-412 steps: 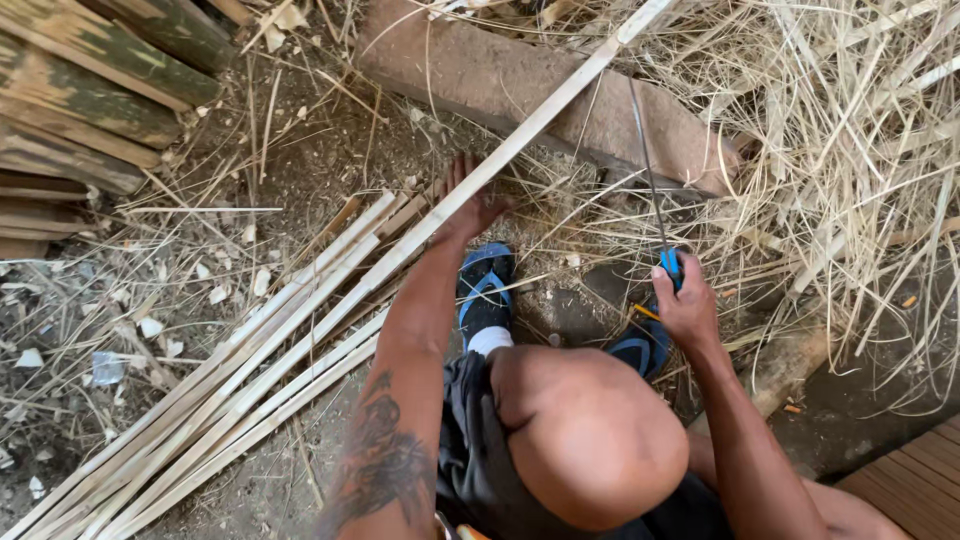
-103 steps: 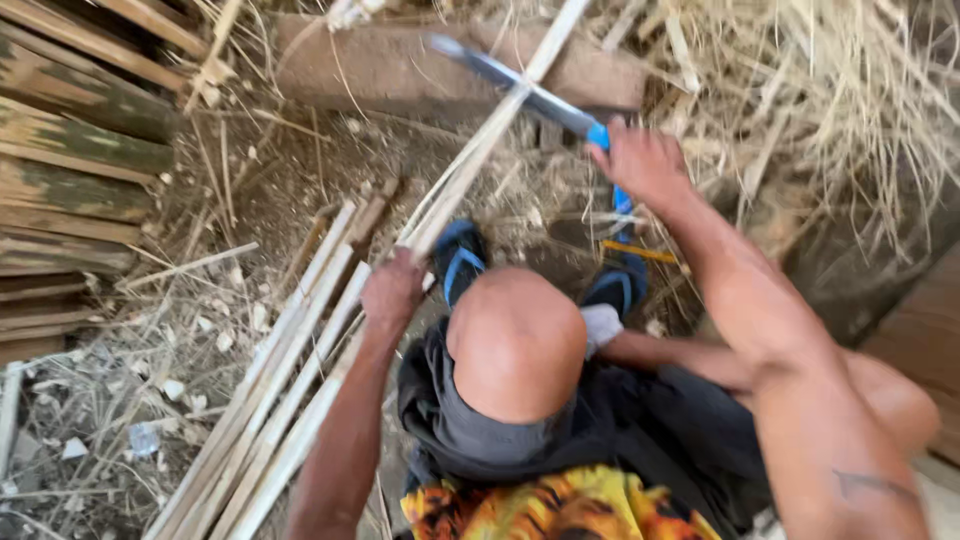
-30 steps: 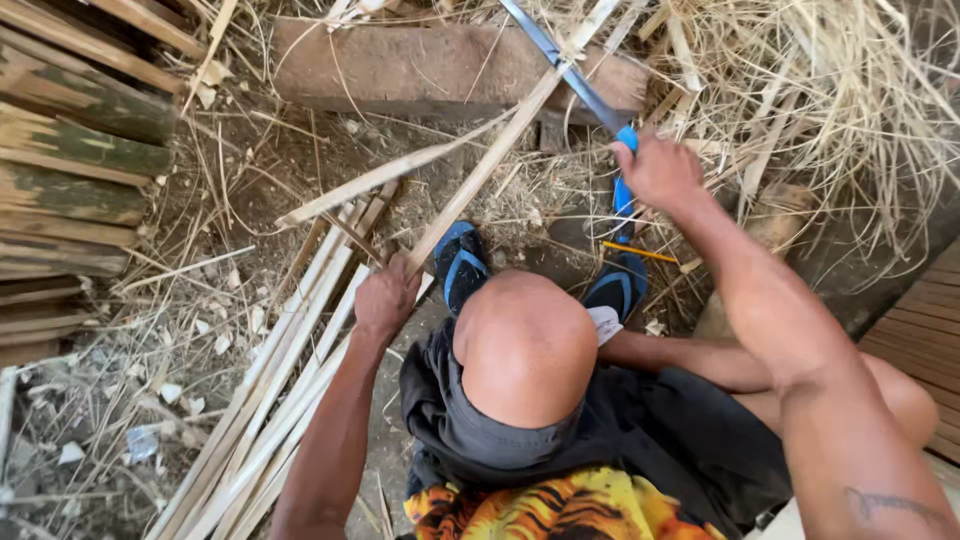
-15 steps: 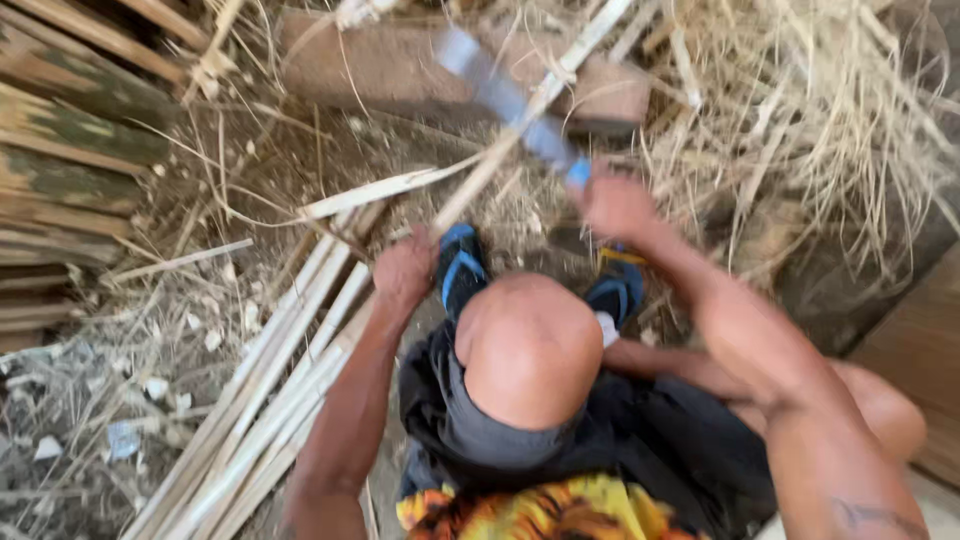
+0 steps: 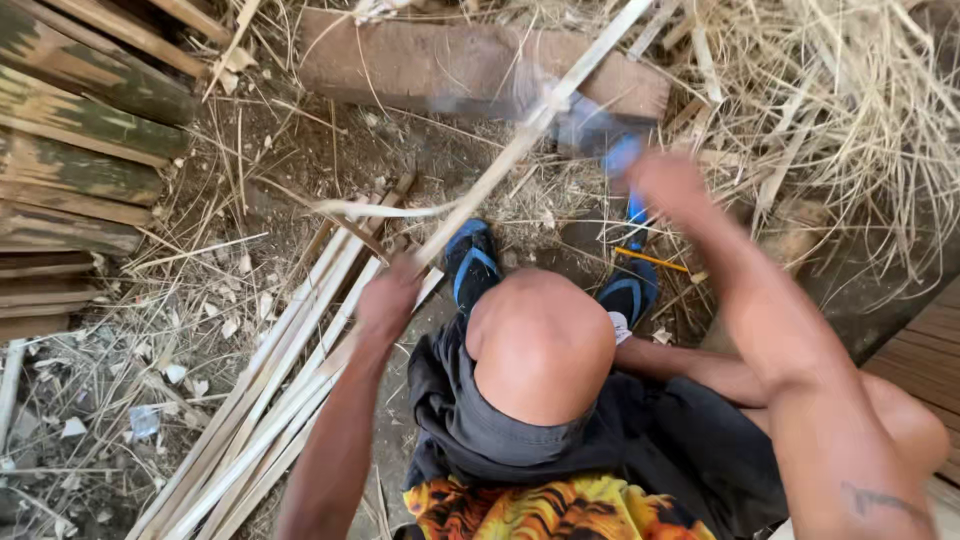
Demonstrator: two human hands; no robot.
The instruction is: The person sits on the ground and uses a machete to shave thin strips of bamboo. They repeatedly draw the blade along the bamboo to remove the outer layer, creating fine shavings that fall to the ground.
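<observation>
Near the middle of the view, the left hand (image 5: 388,298) is clenched around a long pale bamboo strip (image 5: 520,140). It grips the strip at the lower end, just beside the person's bent knee, and the strip rises from there at a slant up to the top edge of the picture. A thin curl of shaving (image 5: 375,210) hangs off the strip a little above the fist.

Further right and higher, the right hand (image 5: 668,185) is blurred by motion. It is closed on the blue handle of a long knife (image 5: 590,125), and the blade, only a grey smear, crosses the strip close to the wooden block (image 5: 420,65) that lies across the top of the scene. I cannot tell if the edge touches the strip or is a little above it.

As I judge it, the step in hand is the trimming of this strip: one hand keeps it steady while the other strikes or shaves along it. The next stroke asks for a firm hold low on the strip, with the fist well below the path of the blade, and for a shallow angle so that only a thin layer comes off.

Around the hands, a bundle of finished strips (image 5: 260,400) lies on the dirt at the left, under the forearm. The feet in blue sandals (image 5: 470,265) rest just beyond the knee. Dry straw (image 5: 850,110) is heaped at the right, and old weathered planks (image 5: 70,130) are stacked at the far left.
</observation>
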